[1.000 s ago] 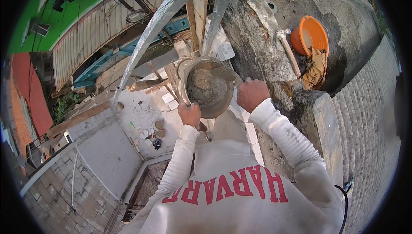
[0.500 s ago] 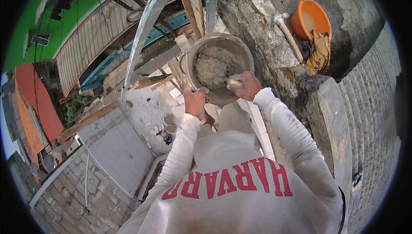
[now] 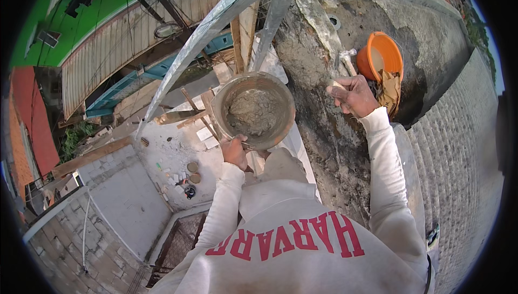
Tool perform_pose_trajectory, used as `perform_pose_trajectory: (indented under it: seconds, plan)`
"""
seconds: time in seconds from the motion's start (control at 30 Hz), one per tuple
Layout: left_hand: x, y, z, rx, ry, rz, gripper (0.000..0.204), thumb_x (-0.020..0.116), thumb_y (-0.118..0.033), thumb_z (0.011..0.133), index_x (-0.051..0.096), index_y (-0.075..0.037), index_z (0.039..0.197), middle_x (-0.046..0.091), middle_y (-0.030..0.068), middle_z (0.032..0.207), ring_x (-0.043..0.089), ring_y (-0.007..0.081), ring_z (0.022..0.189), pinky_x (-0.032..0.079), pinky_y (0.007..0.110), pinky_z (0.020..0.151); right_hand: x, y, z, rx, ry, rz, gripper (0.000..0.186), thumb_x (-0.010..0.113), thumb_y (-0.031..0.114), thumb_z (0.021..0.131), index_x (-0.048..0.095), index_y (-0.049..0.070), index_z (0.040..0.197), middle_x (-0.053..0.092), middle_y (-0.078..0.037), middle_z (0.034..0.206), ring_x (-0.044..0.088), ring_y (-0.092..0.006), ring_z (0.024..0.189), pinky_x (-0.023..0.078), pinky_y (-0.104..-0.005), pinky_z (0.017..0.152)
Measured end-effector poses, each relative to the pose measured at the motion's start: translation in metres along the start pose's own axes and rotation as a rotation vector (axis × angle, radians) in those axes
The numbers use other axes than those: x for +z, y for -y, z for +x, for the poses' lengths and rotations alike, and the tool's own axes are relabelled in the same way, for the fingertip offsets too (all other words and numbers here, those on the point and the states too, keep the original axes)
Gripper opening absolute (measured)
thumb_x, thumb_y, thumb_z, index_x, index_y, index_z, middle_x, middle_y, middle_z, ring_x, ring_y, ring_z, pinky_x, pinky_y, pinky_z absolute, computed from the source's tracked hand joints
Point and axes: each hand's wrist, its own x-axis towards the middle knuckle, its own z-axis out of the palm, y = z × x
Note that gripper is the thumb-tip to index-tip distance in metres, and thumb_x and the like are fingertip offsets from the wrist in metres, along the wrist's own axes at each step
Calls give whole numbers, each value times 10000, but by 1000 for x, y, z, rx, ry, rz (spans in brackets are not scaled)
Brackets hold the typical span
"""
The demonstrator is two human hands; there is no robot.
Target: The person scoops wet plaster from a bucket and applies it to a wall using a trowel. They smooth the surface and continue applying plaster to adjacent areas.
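A round grey bucket (image 3: pixel 290 111) of wet mortar (image 3: pixel 256 111) hangs in front of me, tilted slightly toward me. My left hand (image 3: pixel 236 152) is closed on its near rim, thumb over the edge. To the right, my right hand (image 3: pixel 355 97) is above the rough mortar-smeared wall top (image 3: pixel 337 148), closed around the short pale handle of a trowel (image 3: pixel 335 86). The trowel's blade is hard to make out against the grey wall. Just beyond that hand lies a hammer (image 3: pixel 347 59), its handle partly hidden behind my fingers.
An orange bucket (image 3: pixel 369 56) with a crumpled brown paper bag (image 3: pixel 389 91) stands on the far right ledge. Slanted metal struts (image 3: pixel 202 24) cross ahead on the left. Far below lies a ground floor (image 3: pixel 167 156) with scattered debris. Corrugated roofing (image 3: pixel 458 159) runs along the right.
My right hand has lifted the trowel out of the mortar bucket and moved right, over the wall. The left hand still holds the bucket, which appears lower and further left in the view.
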Motion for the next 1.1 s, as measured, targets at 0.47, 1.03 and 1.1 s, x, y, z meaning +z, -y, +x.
perform_pose_trajectory:
  seconds: [0.47,1.03,1.1]
  plan:
    - [-181,7,-71,127,-374,-101,523,544,96,776,564,-13,1287,674,126,1169,713,277,956,650,389,765,-154,124,253,-20,-242,-411,286,727,294,901,786,30,992,657,-104,672,593,-202,500,454,-347,467]
    - [-115,19,-58,-10,-416,-16,518,583,75,769,588,-8,1281,690,109,1128,705,241,882,626,353,730,-50,44,206,-259,-737,-372,505,727,426,869,778,58,1211,783,-163,879,758,-314,836,566,-410,759]
    - [-122,37,-37,79,-344,48,471,573,77,778,597,-12,1240,691,104,1085,705,238,857,615,338,675,-3,33,129,-133,-566,-101,386,757,298,882,793,2,1125,651,-26,678,571,-84,592,487,-279,612]
